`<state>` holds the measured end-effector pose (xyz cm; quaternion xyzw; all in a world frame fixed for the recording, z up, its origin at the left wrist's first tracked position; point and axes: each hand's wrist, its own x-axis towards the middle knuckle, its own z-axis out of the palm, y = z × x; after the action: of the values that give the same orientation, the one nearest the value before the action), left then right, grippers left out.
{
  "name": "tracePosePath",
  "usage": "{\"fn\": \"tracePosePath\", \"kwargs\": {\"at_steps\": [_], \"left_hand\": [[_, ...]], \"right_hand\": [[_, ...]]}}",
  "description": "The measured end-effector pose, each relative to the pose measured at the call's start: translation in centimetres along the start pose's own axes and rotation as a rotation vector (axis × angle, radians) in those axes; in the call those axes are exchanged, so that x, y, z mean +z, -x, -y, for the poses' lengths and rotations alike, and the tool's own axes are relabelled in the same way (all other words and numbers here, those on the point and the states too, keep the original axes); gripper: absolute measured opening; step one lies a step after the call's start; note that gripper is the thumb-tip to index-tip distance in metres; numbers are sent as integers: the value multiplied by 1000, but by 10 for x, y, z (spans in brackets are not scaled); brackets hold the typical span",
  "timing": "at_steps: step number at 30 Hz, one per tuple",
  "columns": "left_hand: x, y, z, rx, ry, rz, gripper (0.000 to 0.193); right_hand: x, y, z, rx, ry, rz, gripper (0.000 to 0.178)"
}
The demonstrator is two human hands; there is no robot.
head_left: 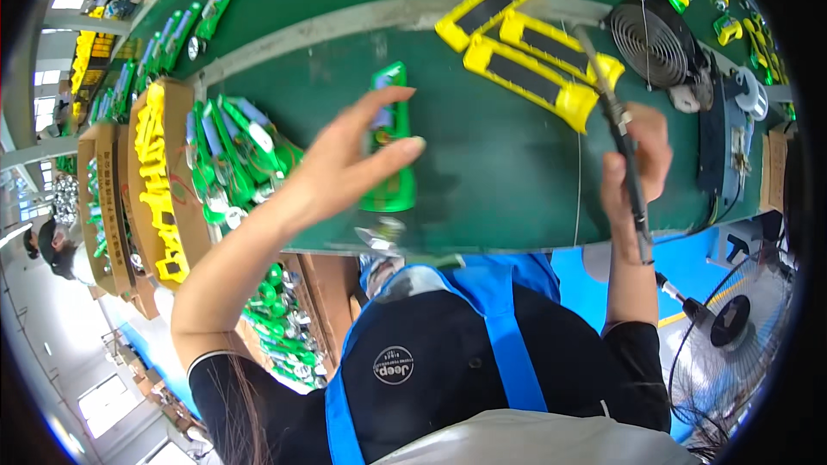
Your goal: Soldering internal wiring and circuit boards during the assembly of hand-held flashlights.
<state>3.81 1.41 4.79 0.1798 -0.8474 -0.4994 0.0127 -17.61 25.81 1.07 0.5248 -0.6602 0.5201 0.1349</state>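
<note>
My left hand point(343, 155) reaches over a green plastic housing point(392, 192) on the green worktop point(491, 176). Its thumb and forefinger are spread apart, and whether they touch the housing I cannot tell. A blue part shows inside the housing, partly hidden by the fingers. In my right hand point(648, 151) is a long, dark, pen-shaped tool point(633, 176) with a greyish upper end, blurred. That end lies across the picture near several yellow plastic frames point(575, 108) with dark panels, grouped beyond my hands.
Green housings point(228, 142) are heaped at the left, beside a carton of yellow parts point(155, 181). A black fan with a spiral guard point(650, 39) stands at the far right, near a white spool point(751, 95). A floor fan point(732, 323) is at lower right.
</note>
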Motion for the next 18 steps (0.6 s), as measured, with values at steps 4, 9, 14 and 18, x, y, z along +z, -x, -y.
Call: {"fn": "tracePosePath", "kwargs": {"at_steps": [4,9,14,18], "left_hand": [[59,7,-32,-243,448,169,64],[84,-3,-34,-205,719,104,59],[75,-15,-26,332,-469,-217,22],[82,-22,-28,462,-603,-156,21]], "right_hand": [[-27,21,9,163,-146,-142,40],[-66,52,6,262,-213,-195,29],[-68,84,20,622,-874,-372,19],[-53,97,7,705,-932,-352,19]]}}
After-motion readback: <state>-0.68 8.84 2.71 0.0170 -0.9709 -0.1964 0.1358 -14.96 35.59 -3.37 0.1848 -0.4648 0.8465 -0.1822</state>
